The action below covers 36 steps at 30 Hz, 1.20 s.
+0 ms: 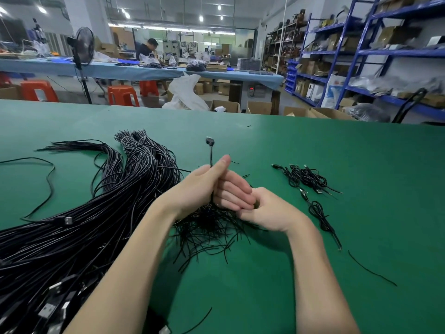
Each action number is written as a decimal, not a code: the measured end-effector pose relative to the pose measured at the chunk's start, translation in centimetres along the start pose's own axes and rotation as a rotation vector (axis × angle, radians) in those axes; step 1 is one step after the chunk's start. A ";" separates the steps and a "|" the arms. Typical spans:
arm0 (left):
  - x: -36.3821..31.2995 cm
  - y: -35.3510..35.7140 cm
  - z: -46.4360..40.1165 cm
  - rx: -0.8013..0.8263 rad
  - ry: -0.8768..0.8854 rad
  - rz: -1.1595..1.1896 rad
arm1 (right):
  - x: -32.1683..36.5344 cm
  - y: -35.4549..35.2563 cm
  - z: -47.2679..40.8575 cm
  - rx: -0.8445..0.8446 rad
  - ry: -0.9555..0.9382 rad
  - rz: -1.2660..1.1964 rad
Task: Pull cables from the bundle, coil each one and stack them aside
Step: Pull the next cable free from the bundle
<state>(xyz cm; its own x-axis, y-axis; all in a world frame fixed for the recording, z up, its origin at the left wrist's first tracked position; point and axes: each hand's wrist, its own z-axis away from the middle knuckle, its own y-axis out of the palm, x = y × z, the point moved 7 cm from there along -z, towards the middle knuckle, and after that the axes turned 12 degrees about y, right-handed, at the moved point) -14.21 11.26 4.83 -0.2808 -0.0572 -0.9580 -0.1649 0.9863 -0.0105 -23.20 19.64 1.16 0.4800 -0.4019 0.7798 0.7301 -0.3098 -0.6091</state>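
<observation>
We see the left hand (207, 186) near the middle of the green desk (313, 145), fingers (231, 189) curled round one black cable (211, 153) whose plug end sticks up above the thumb; the right hand (267, 208) touches it, fingers curled in, and we cannot tell what they pinch. The big cable bundle (96, 213) runs from the desk's near-left corner toward the middle, loose ends fanned under both hands. Coiled cables (305, 179) lie stacked toward the right side; no readable writing anywhere.
</observation>
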 end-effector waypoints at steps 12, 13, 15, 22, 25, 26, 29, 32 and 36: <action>-0.5 0.6 1.0 0.179 -0.149 -0.116 | 0.6 -0.7 -0.5 -0.326 -0.061 0.052; 0.0 0.6 1.1 0.201 -0.213 -0.182 | 0.6 -1.1 -0.4 -0.361 -0.050 0.040; 0.9 0.8 1.3 0.233 -0.320 -0.292 | 0.8 -1.8 -0.2 -0.406 -0.045 0.062; 1.8 0.5 1.0 0.179 -0.409 -0.428 | 2.6 -2.9 0.7 -0.399 -0.044 0.171; 1.3 0.2 0.7 0.155 -0.370 -0.435 | 4.0 -3.6 1.2 -0.423 -0.037 0.154; 1.2 0.1 0.6 0.147 -0.343 -0.417 | 4.2 -3.8 1.3 -0.415 -0.036 0.122; 0.7 -0.3 0.2 0.129 -0.230 -0.393 | 4.5 -3.8 1.7 -0.339 -0.042 -0.061; 0.7 -0.9 -0.3 0.075 -0.127 -0.410 | 5.0 -3.5 2.0 -0.264 -0.038 -0.205; 0.3 -2.4 -0.7 -0.126 0.017 -0.455 | 5.2 -2.3 1.6 -0.071 -0.079 -0.512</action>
<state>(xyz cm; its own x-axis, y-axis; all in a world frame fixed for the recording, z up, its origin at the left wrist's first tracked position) -14.59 8.78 4.78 -0.1688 -0.4828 -0.8593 -0.3884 0.8339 -0.3922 -21.61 19.61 6.85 0.1073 -0.1177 0.9872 0.8477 -0.5080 -0.1527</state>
